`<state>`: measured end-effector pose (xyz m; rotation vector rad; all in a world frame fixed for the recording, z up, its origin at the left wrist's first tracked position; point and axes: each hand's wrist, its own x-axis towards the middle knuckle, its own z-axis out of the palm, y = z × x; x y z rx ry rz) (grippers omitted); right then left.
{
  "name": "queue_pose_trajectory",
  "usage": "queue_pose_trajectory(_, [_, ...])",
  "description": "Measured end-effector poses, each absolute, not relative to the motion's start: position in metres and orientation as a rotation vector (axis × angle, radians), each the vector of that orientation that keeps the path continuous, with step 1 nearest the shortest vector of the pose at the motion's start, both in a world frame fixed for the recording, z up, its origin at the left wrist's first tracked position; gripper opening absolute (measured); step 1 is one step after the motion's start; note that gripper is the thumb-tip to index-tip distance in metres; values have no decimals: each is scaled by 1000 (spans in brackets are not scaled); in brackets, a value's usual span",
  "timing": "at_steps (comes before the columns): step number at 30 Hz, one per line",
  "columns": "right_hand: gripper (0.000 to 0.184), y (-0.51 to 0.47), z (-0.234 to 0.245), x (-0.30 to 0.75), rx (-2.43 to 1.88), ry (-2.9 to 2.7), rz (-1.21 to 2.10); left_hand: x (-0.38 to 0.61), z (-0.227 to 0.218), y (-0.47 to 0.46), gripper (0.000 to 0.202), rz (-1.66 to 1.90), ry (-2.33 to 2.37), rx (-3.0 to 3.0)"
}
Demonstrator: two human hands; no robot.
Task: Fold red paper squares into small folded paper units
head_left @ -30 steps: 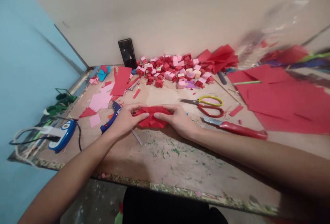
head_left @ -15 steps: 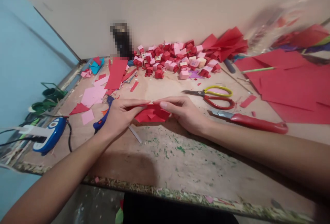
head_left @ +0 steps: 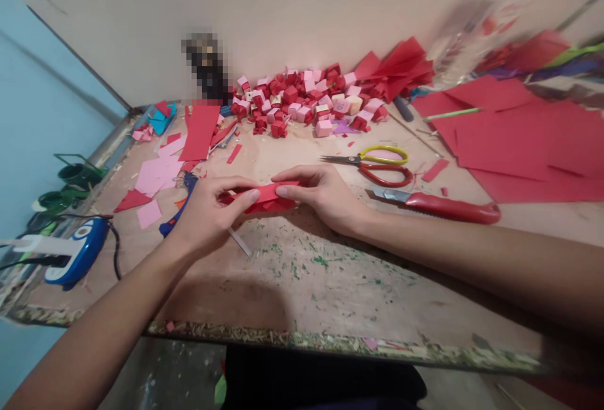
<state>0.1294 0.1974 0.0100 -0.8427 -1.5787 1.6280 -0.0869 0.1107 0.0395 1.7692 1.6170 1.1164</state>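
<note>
A folded piece of red paper (head_left: 270,195) is pinched between both hands over the middle of the table. My left hand (head_left: 212,205) grips its left end, thumb on the near face and fingers behind. Closed on the right end is my right hand (head_left: 328,195), its thumb close to the left one. Part of the paper is hidden behind the fingers. Just below the left hand lies a thin pale strip (head_left: 240,242). To the right of the hands are scissors (head_left: 365,161) with one yellow and one red handle, and a red-handled utility knife (head_left: 438,204).
A heap of small red and pink folded paper boxes (head_left: 302,105) lies along the back wall. Red sheets (head_left: 528,139) are stacked at right. Pink paper pieces (head_left: 158,174), a dark blue tool (head_left: 189,193) and a blue power strip (head_left: 82,253) with cables are at left.
Both thumbs have moved onto the near face of the red paper, and a flat band now faces me where its pointed fold showed. The whole view has shifted slightly.
</note>
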Motion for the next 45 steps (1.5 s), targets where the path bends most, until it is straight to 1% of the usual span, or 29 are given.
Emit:
queue_pose_trajectory(3, [21,198,10,129,-837,-1615,1577,-86,37,114,14,1075,1601,1720])
queue_pose_trajectory(6, [15,197,10,128,-833,-1615,1571,-87,39,116,14,1103,1599,1677])
queue_pose_trajectory(8, [14,196,10,128,-841,-1598,1575,-88,41,116,13,1119,1600,1652])
queue_pose_trajectory(11, [17,195,11,128,-876,-1568,1580,-90,42,118,14,1168,1580,1599])
queue_pose_trajectory(14, [19,195,13,128,-912,-1562,1595,-95,40,121,19,1220,1533,1556])
queue_pose_trajectory(20, [21,194,15,128,-936,-1584,1578,-101,38,123,24,1210,1496,1463])
queue_pose_trajectory(24, [17,193,15,128,-885,-1726,1516,-98,42,120,23,1146,1580,1621])
queue_pose_trajectory(31, [22,189,16,125,-830,-1848,1519,-90,46,117,21,1077,1552,1822])
queue_pose_trajectory(36, [21,190,15,124,-827,-1885,1478,-84,45,118,13,1078,1520,1818])
queue_pose_trajectory(45, [24,190,15,127,-880,-1876,1430,-90,46,120,17,1205,1512,1637])
